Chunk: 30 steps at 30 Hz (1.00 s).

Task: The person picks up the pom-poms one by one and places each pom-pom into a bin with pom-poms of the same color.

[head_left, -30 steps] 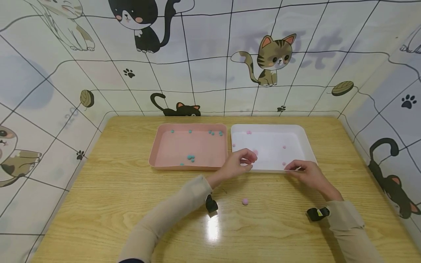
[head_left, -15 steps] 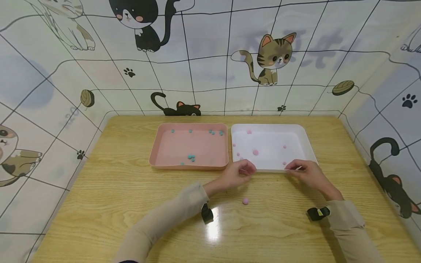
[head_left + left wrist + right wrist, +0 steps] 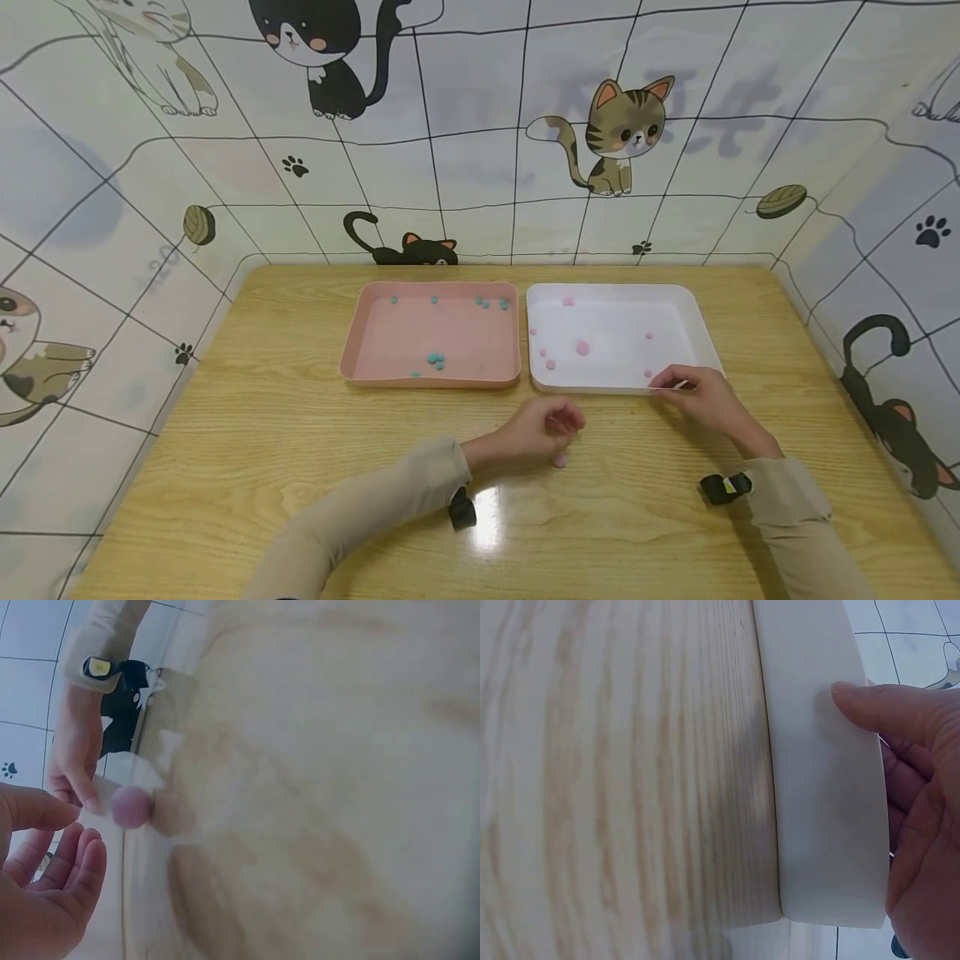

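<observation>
A small pinkish-purple ball [image 3: 559, 461] lies on the wooden table, close below my left hand [image 3: 534, 430]. The left wrist view shows this ball [image 3: 131, 807] apart from the thumb and bent fingers, which hold nothing. My right hand [image 3: 703, 402] grips the front wall of the white tray [image 3: 618, 317]. In the right wrist view the thumb [image 3: 889, 706] presses the outside of that wall, with the other fingers behind it, partly hidden. Several pink balls sit in the white tray, one of them larger [image 3: 582, 348] than the rest.
To the left of the white tray stands a pink tray [image 3: 397, 337] with several teal balls [image 3: 432, 359] in it. A wall with printed cats [image 3: 622, 137] borders the table [image 3: 247, 467] at the back and sides.
My left hand has moved back from over the white tray to beside the ball on the table. Another pink ball now shows at the tray's front left. The right hand stays put.
</observation>
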Each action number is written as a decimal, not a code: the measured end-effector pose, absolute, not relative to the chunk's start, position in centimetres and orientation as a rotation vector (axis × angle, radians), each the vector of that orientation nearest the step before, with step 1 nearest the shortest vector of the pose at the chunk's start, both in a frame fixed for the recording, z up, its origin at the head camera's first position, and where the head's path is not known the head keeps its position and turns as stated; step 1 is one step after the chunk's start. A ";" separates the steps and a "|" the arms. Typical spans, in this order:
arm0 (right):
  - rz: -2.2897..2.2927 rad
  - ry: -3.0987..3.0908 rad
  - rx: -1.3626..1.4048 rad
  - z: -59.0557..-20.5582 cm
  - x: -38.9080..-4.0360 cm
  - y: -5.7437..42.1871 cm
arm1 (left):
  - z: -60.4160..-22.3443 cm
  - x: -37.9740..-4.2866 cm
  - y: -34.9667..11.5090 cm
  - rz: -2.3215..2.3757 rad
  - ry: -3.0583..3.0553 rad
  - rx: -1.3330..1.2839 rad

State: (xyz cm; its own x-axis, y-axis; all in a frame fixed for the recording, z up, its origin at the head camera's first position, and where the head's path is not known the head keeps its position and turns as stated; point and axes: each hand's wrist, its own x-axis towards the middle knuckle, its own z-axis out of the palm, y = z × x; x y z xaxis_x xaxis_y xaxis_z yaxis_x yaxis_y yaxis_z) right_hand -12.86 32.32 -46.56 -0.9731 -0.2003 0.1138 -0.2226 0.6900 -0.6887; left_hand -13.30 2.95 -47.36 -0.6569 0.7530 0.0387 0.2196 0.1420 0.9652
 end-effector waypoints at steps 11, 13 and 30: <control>1.172 -2.869 0.351 -46.6 -12.9 32.4 | -47.2 -11.8 2.6 1.438 1.990 0.852; 1.174 -2.866 0.352 -46.6 -12.9 32.4 | -47.4 -11.8 2.5 1.409 2.006 0.864; 1.164 -2.862 0.366 -46.5 -12.9 32.4 | -47.0 -12.5 2.7 1.414 2.025 0.914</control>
